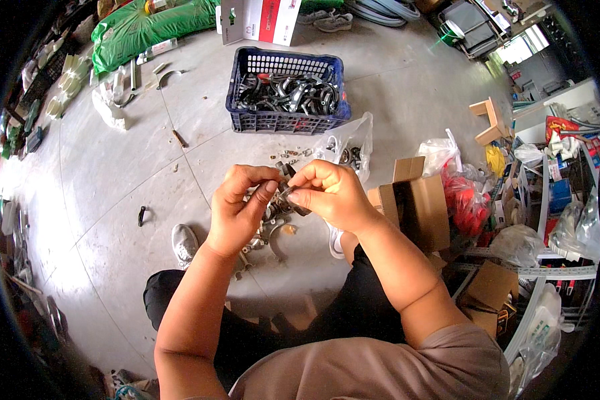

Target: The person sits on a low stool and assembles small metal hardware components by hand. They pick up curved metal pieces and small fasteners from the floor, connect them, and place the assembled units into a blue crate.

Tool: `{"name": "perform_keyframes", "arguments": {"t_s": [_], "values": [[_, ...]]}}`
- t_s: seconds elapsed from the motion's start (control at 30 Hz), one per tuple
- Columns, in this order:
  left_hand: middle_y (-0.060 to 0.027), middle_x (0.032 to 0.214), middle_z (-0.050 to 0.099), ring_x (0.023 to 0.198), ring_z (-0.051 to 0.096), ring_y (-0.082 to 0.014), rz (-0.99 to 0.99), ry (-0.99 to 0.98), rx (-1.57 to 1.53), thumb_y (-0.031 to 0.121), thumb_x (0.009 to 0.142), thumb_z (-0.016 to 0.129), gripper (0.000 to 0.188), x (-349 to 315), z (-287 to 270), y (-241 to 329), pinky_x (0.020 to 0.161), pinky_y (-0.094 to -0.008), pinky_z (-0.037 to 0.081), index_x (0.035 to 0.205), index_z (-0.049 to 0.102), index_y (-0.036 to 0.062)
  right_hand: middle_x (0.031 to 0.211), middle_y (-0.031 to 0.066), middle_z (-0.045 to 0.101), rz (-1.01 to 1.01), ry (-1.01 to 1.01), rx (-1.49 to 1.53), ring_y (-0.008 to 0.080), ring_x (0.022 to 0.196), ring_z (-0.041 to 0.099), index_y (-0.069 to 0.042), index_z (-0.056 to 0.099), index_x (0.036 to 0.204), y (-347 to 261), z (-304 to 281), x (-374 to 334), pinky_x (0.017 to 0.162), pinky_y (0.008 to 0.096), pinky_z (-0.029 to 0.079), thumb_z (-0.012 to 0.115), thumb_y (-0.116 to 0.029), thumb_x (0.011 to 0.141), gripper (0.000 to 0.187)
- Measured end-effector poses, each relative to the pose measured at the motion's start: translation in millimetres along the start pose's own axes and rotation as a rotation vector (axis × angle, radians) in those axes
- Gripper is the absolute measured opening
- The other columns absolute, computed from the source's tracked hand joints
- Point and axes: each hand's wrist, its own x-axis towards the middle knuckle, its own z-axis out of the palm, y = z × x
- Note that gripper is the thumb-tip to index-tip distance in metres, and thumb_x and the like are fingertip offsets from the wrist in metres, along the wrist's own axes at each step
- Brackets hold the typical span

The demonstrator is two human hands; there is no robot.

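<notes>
My left hand (240,203) and my right hand (333,197) meet over the floor between my feet. Thumb and fingertips of the right pinch a small curved metal clamp (301,211), partly hidden by the fingers. The left is pinched at its other side, its fingertips on a small piece I cannot make out. Beneath the hands lies a pile of loose metal clamp parts (273,233). Just beyond them, small nuts or similar fittings (293,155) are scattered near a clear plastic bag (357,143) with dark parts in it.
A dark blue plastic crate (287,124) full of curved metal clamps stands ahead. An open cardboard box (423,207) is at my right, near bags and shelving (557,272). A green sack (147,37) lies far left. My left shoe (185,245) is beside the pile.
</notes>
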Motion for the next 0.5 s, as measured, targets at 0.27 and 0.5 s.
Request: {"name": "perform_keyframes", "arguments": {"t_s": [0.27,0.5], "values": [[-0.0055,0.085,0.061,0.079,0.058,-0.0109,-0.381,-0.077,-0.515,0.0,0.078,0.062,0.018,3.3,-4.4,0.7,0.073,-0.0223,0.047,0.095,0.056,0.001,0.075,0.0017,0.06,-0.033,-0.018,-0.081,0.005,0.068,0.053,0.0,0.057,0.084,0.9,1.3,-0.5,0.061,0.0196,0.044,0.061,0.0,0.077,0.008],[-0.0081,0.087,0.062,0.081,0.059,-0.0129,-0.437,-0.133,-0.639,-0.005,0.078,0.058,0.022,8.1,-9.6,5.0,0.074,-0.0236,0.048,0.098,0.054,0.0012,0.075,0.0013,0.06,-0.094,-0.019,-0.162,0.0045,0.067,0.052,-0.001,0.057,0.083,0.0,1.9,-1.7,0.058,0.0197,0.043,0.061,-0.001,0.077,0.008]]}}
